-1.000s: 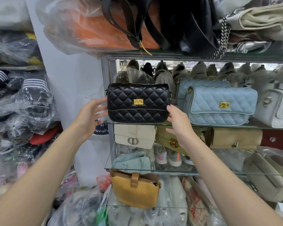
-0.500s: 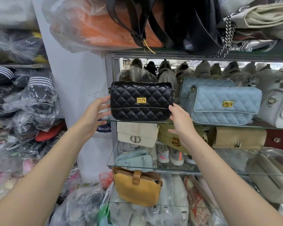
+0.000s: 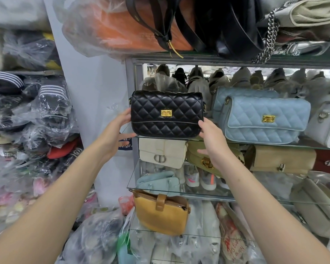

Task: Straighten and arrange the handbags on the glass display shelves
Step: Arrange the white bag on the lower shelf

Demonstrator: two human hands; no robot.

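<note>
Black quilted handbag (image 3: 167, 115) stood upright at the left end of the upper glass shelf (image 3: 311, 147), gold clasp facing you. Your left hand (image 3: 116, 130) lay straight-fingered against its left side and your right hand (image 3: 211, 141) against its lower right corner, neither curled round it. Blue quilted handbag (image 3: 265, 119) sat just beside it on the right.

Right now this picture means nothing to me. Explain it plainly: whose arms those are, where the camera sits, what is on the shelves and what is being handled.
No machine here: a person works with bare hands. One wide camera on their head looks forward and down, so the arms reach in from below. The left hand and right hand press against the two ends of a black quilted bag, which stands on a glass shelf beside a blue quilted bag. One shelf lower sits a cream bag; lower again, a mustard bag.
</note>
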